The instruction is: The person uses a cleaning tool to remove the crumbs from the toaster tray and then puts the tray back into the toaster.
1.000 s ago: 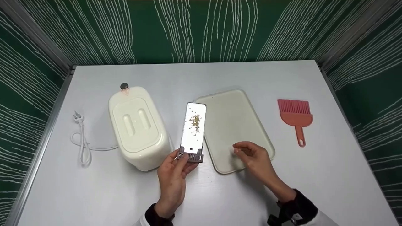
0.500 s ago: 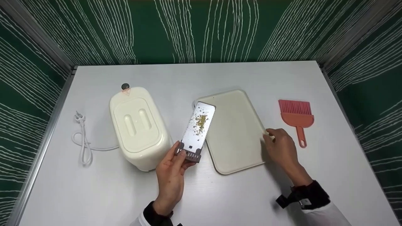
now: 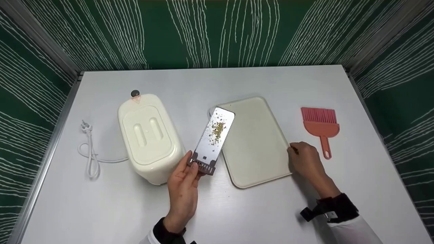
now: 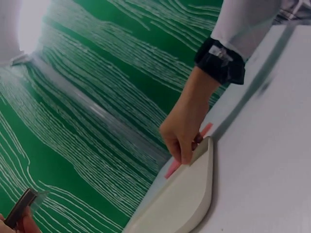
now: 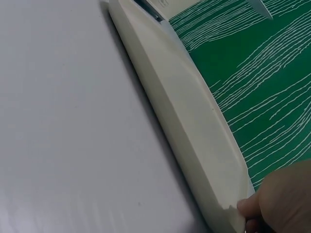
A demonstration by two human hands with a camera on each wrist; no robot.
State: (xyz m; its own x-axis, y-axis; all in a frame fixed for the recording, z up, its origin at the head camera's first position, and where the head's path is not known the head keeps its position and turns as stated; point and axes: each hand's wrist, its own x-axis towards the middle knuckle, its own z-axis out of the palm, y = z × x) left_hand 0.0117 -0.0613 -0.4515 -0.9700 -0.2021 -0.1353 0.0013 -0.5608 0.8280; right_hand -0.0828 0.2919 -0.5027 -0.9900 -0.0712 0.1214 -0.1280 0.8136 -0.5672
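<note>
My left hand (image 3: 183, 191) grips the slotted brown end of a narrow metal crumb tray (image 3: 205, 149), thumb on top. Golden-brown crumbs (image 3: 217, 132) lie on its shiny surface. The crumb tray slants up to the right, its far end overlapping the left edge of a cream serving tray (image 3: 256, 145) in the head view. At that serving tray's right rim, my right hand (image 3: 305, 159) pinches the edge between thumb and fingers. The left wrist view shows the same right hand (image 4: 184, 131) bent down over the rim; in the right wrist view its thumb lies on the tray corner (image 5: 223, 208).
A cream toaster (image 3: 147, 135) with a lid stands on the left, a dark knob (image 3: 135, 93) at its far end. Its white power cord (image 3: 91, 149) lies looped beside it. To the right lies a red-orange brush (image 3: 319, 127). Green patterned walls enclose the table.
My right hand has moved right from over the serving tray to its right rim and taken hold there. The crumb tray has tilted to the right in my left hand.
</note>
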